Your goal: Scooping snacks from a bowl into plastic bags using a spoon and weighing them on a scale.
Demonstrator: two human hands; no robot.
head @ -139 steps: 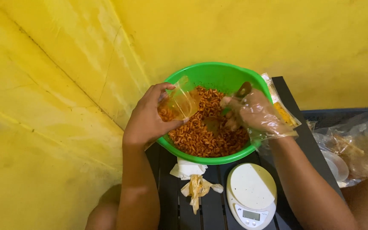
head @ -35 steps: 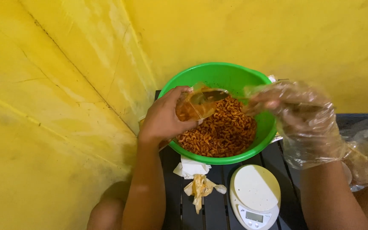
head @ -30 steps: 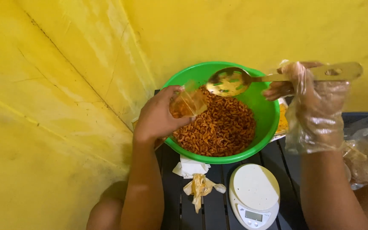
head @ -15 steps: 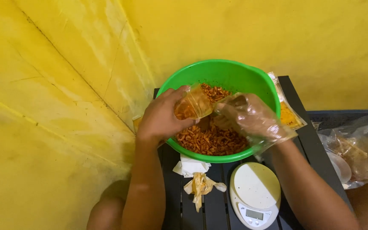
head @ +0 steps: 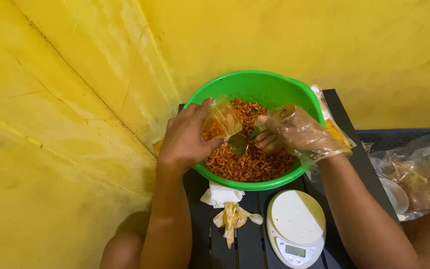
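Observation:
A green plastic bowl (head: 265, 84) stands on a dark slatted table and holds reddish-orange seasoned macaroni (head: 255, 162). My left hand (head: 187, 137) grips a small clear plastic bag (head: 221, 121), partly filled with the macaroni, tilted over the bowl's left side. My right hand (head: 294, 132), inside a loose clear plastic glove, holds a metal spoon (head: 245, 142) whose bowl end dips into the macaroni just below the bag's mouth.
A white digital kitchen scale (head: 295, 228) sits in front of the bowl. Crumpled tissue (head: 219, 196) and a crumpled yellowish wrapper (head: 233, 219) lie to its left. Packed bags (head: 414, 174) fill a dark crate at the right. Yellow walls close in behind and left.
One second ago my right hand held the empty spoon high above the bowl's right rim. It has since come down, and the spoon is now in the macaroni beside the bag.

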